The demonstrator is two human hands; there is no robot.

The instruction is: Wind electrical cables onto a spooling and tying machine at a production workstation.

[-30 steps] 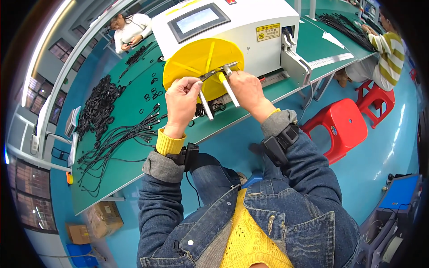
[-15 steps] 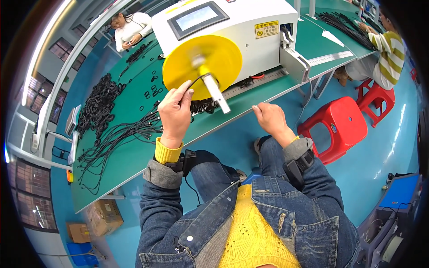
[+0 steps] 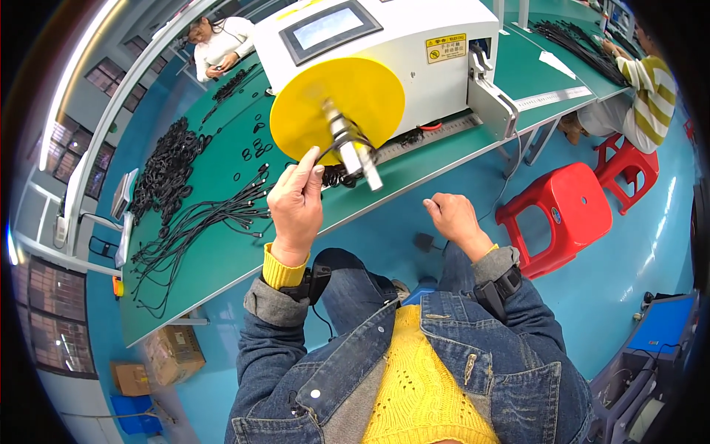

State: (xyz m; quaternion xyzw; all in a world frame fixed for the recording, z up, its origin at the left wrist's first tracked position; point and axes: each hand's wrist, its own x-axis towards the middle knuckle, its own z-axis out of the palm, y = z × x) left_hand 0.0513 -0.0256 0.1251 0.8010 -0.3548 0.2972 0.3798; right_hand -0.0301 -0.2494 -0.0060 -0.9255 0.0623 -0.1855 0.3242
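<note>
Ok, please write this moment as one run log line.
left hand: pinching black cable | right hand: apart from machine | posts: blurred, cable around them

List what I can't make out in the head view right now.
All in the head view:
- Thin black cable: the part pinched inside the left hand is hidden by it; the turns around the silver metal prongs are motion-blurred.
- Right hand: palm turned away, hidden by the hand's back.
- Distant person in a white top: the held item is too small to identify.
</note>
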